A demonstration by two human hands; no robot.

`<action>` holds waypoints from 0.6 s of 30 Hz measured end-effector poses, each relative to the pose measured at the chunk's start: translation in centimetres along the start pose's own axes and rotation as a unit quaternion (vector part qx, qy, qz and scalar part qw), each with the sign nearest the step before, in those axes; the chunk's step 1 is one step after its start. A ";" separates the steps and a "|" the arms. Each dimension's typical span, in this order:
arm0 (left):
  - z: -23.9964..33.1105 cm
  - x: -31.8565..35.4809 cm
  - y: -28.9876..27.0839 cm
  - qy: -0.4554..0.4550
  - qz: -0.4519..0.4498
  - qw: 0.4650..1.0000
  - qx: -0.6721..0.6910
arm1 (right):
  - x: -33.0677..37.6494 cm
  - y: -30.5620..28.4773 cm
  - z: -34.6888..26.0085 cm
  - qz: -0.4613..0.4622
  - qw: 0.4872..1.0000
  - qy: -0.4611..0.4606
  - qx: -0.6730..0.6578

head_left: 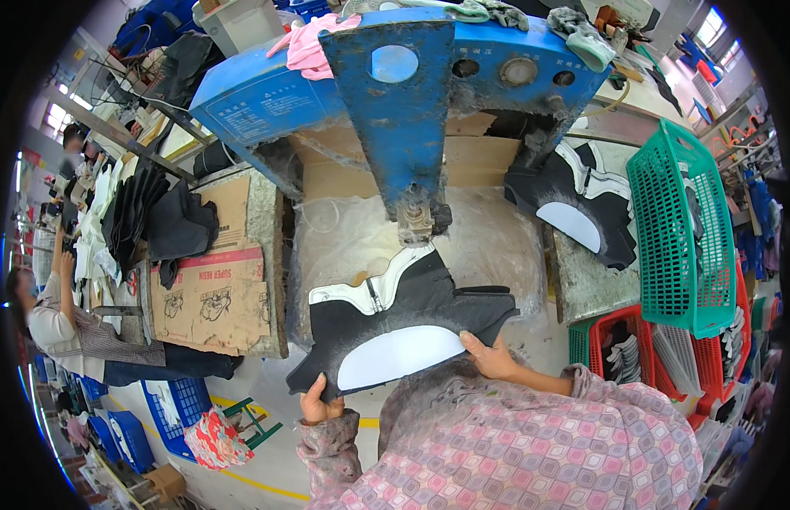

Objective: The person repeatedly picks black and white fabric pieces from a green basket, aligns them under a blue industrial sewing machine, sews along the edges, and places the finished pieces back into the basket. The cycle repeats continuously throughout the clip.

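Between my two hands is a flat black shoe upper [412, 310] with white trim along its far edge and a white half-oval patch near me. My left hand [320, 404] pinches its lower left corner. The lower right edge is gripped by my right hand [490, 355], thumb on top beside the white patch. Just beyond the upper's far edge stands the metal nozzle [415, 223] at the foot of the blue machine's arm [395, 110]. A second shoe upper [582, 204] of the same pattern lies on the right side table.
Cardboard [212, 302] covers the left table, where black pieces [181, 223] are stacked. A green basket [667, 225] stands at the right, above red baskets [637, 348]. Pink cloth [310, 44] and gloves [582, 38] lie on the machine. Another person [50, 319] works far left.
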State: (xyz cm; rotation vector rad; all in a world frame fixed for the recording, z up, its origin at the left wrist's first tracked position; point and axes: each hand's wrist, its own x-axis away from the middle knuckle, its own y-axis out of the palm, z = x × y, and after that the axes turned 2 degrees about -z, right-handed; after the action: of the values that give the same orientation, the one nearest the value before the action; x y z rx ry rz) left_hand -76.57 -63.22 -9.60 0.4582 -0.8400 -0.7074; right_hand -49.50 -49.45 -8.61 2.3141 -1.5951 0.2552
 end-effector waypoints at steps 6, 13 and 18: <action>1.6 -0.2 0.5 0.054 0.050 0.997 0.008 | -2.7 1.8 -1.7 -0.074 0.997 0.006 -0.001; 1.5 -1.8 3.4 0.057 -0.004 0.993 -0.100 | -4.9 0.4 -2.4 -0.062 0.998 -0.005 0.019; 0.8 -2.7 3.5 0.008 -0.068 0.993 -0.100 | -4.4 -1.2 -1.0 -0.075 0.995 -0.057 -0.026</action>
State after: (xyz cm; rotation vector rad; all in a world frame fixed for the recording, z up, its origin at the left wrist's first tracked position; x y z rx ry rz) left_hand -77.10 -59.02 -8.36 0.3420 -0.7194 -0.9028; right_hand -49.95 -44.81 -9.27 2.4310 -1.4508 0.0477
